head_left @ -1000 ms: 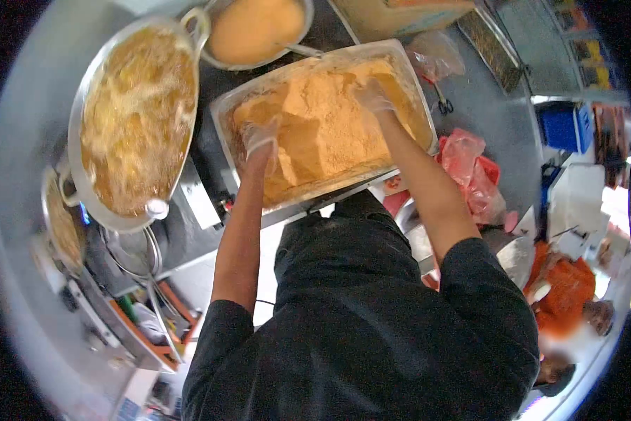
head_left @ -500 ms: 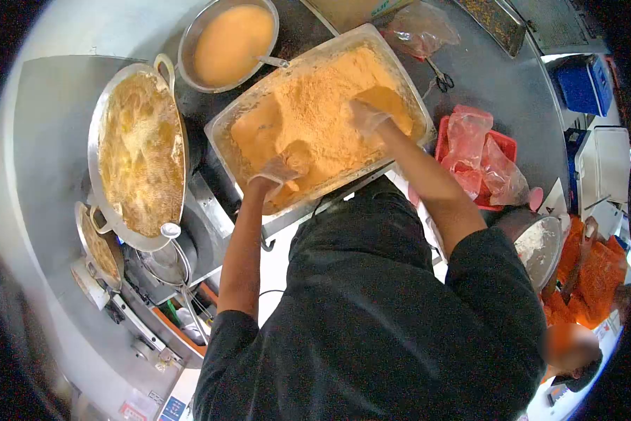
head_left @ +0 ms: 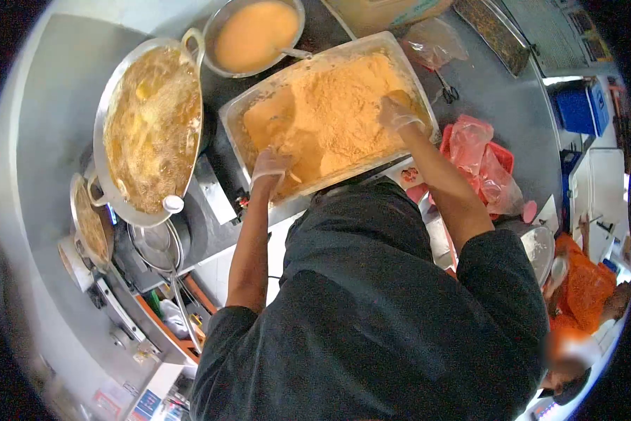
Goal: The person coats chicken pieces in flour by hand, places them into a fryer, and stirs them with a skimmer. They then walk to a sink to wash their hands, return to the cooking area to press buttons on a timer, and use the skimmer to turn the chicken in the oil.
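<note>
A large tray [head_left: 225, 112] of loose orange breading flour [head_left: 343, 98] lies in front of me. Both my hands are in it, wearing clear plastic gloves. At the tray's near left side my left hand [head_left: 272, 165] is curled at the flour's surface; whatever its fingers close around is coated and cannot be made out. A small floured strip [head_left: 296, 179] shows just beside it. Toward the right end, my right hand [head_left: 398, 116] reaches down into the flour, its fingertips hidden there.
A big pan of bubbling oil [head_left: 150, 133] stands left, with a smaller pan [head_left: 91, 221] and a strainer [head_left: 154, 245] nearby. A bowl of orange batter [head_left: 256, 35] is behind the tray. Right are scissors [head_left: 447, 90] and a red basket [head_left: 501, 158] with plastic bags. A person in orange [head_left: 582, 281] is at far right.
My left hand has turned and moved away from the flour-coated lump it was at, toward the tray's left wall. My right hand stays at the right end. The whole view has shifted slightly.
</note>
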Demonstrator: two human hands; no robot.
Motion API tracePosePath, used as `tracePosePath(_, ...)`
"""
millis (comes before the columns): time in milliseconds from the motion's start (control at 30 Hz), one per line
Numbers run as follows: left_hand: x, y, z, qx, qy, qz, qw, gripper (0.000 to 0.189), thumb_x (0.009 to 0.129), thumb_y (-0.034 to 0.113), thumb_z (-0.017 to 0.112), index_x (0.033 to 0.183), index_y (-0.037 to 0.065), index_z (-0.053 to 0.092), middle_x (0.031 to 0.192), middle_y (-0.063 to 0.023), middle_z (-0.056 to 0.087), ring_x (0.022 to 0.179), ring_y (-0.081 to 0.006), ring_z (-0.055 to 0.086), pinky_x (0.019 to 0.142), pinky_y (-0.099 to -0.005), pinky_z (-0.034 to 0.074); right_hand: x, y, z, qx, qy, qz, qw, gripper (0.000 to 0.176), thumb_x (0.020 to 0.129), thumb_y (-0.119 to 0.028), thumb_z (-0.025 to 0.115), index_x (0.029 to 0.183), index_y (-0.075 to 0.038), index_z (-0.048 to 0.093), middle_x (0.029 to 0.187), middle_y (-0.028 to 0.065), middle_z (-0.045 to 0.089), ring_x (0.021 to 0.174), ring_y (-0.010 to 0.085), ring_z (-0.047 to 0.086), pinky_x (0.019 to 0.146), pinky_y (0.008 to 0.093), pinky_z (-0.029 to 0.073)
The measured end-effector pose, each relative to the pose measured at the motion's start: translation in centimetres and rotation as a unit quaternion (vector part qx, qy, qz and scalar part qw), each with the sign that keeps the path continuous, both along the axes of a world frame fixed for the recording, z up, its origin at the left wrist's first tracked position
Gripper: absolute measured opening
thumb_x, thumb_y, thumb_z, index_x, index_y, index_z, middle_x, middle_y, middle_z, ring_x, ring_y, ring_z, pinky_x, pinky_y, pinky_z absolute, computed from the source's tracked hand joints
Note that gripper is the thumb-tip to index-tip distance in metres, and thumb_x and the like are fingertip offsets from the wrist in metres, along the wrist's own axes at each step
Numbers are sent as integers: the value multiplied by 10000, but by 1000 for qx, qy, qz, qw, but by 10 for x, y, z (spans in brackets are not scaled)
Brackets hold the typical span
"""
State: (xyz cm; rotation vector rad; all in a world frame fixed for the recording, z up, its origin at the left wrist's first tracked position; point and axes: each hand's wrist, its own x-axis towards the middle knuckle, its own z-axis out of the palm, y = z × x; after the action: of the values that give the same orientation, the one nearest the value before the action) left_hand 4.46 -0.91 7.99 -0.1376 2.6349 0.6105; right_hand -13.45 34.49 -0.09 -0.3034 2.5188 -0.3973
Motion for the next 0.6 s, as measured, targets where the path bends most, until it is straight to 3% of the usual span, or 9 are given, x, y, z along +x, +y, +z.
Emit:
tracePosePath(33,3,-1,3,-15,25,-28,999,179,942,81,556,1077,27,661,942,-128,710,822,-222,678,678,-326,519,6,-1,-6,-48,61,37,996,431,889,-263,630,1237,-13,575,1161,244,644,1095,395,636,910,478,508)
tracePosePath(67,4,4,4,75,10,77,994,175,946,91,548,1058,46,675,948,-136,711,829,-229,682,681,-333,521,11,-1,-12,-42,80,73,993,444,891,-260,625,1266,-28,573,1172,231,643,1111,374,632,926,470,502)
tracePosePath(133,10,-6,-23,166,39,140,975,178,950,105,540,1031,69,694,967,-152,711,849,-248,687,703,-347,530,33,-15,37,-30,171,192,966,465,896,-250,605,1320,-62,568,1197,206,639,1144,332,622,963,455,485)
tracePosePath(167,19,-23,-80,166,81,99,978,181,949,108,538,1023,72,700,979,-159,710,862,-260,688,723,-356,536,38,-20,43,-21,251,265,931,474,900,-241,592,1345,-79,565,1213,193,636,1162,311,615,985,447,476)
tracePosePath(233,20,-27,-83,165,79,107,977,175,938,126,561,1024,69,702,1002,-168,711,891,-283,687,760,-374,543,41,-17,6,-3,487,467,738,481,914,-212,548,1385,-116,558,1253,165,624,1202,269,595,1041,429,449)
tracePosePath(300,1,-1,-2,171,-7,199,965,184,915,156,609,1043,57,696,1024,-173,715,922,-307,683,795,-396,542,50,-38,47,-76,404,462,786,454,930,-190,503,1372,-113,570,1330,153,590,1238,258,572,1085,414,422)
tracePosePath(400,0,-1,-34,254,95,160,949,263,852,178,701,1064,25,679,989,-203,709,897,-299,684,766,-382,533,67,-70,89,-183,296,471,811,415,955,-120,480,1356,-48,556,1348,178,589,1241,318,568,1086,421,436)
tracePosePath(533,-11,38,36,249,116,216,937,329,811,195,764,1064,10,666,952,-171,711,880,-245,683,765,-359,533,72,-96,54,-172,281,454,828,510,946,-140,515,1453,-103,476,1498,151,476,1312,306,520,1156,422,369)
tracePosePath(600,-12,48,77,255,104,217,936,358,793,154,788,1089,12,646,964,-99,725,888,-199,681,788,-355,542,81,-114,102,-267,188,351,878,527,940,-95,519,1463,-101,455,1503,158,467,1323,311,504,1164,422,356)
